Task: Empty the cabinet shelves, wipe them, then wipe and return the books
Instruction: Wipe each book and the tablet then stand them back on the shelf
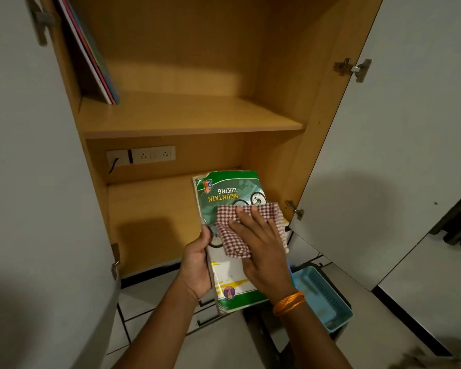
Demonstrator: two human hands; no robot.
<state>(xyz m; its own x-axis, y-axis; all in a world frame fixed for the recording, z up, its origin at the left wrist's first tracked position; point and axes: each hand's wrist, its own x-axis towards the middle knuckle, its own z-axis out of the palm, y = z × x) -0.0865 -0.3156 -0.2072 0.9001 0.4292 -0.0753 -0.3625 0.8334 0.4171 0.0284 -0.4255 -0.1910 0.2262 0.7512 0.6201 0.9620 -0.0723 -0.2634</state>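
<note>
A green and white book (228, 194) titled "Mountain Biking" is held flat in front of the open wooden cabinet. My left hand (197, 265) grips its left edge, thumb on the cover. My right hand (261, 243) lies flat with straight fingers on a red-and-white checked cloth (230, 235), pressing it onto the cover. Several thin books (91, 51) lean against the left wall on the upper shelf (186, 115). The lower shelf (149, 209) has nothing on it.
Both white cabinet doors stand open, the left door (32, 169) and the right door (399, 129). A socket strip (141, 155) sits on the back wall under the upper shelf. A light blue plastic basket (322, 296) lies on the floor at lower right.
</note>
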